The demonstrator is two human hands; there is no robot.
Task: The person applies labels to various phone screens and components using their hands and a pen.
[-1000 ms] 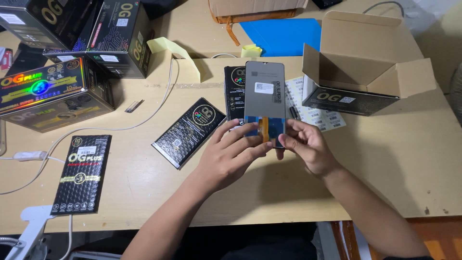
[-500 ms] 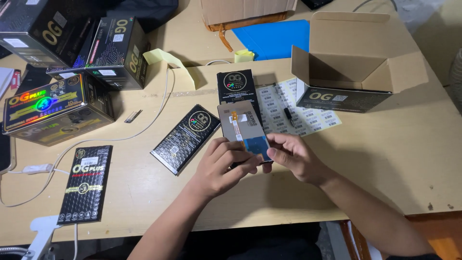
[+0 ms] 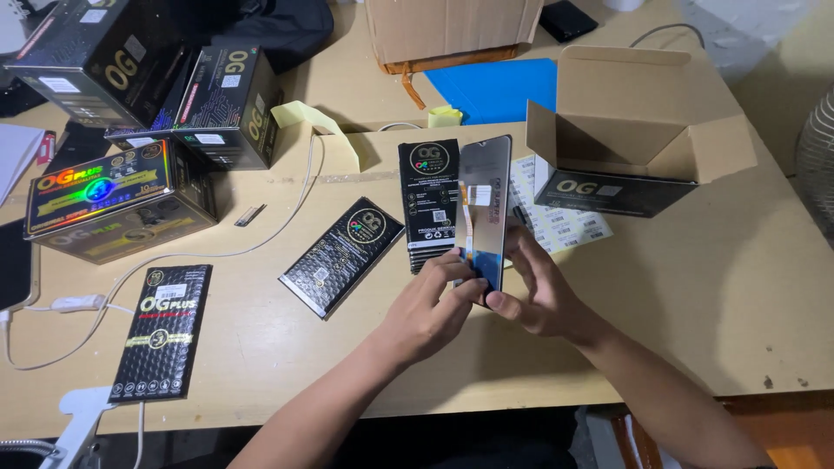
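Both hands hold a dark phone screen panel (image 3: 485, 208) upright over the wooden table (image 3: 712, 287). My left hand (image 3: 430, 308) pinches its lower left edge. My right hand (image 3: 539, 291) grips the lower right edge from behind. An orange flex strip hangs down the panel's face. Behind the panel stands a flat black box (image 3: 428, 200), and a second flat black box (image 3: 341, 256) lies to the left.
An open cardboard box (image 3: 634, 148) sits at the right, with a label sheet (image 3: 565, 226) beside it. Large black cartons (image 3: 122, 200) are stacked at the left. Another flat black box (image 3: 162, 332) and a white cable (image 3: 174, 260) lie at the left. A blue sheet (image 3: 495, 87) is at the back.
The panel was tilted and turned in my hands, from its back with a white sticker to its dark glossy side. It stands more upright now. The camera view shifted.
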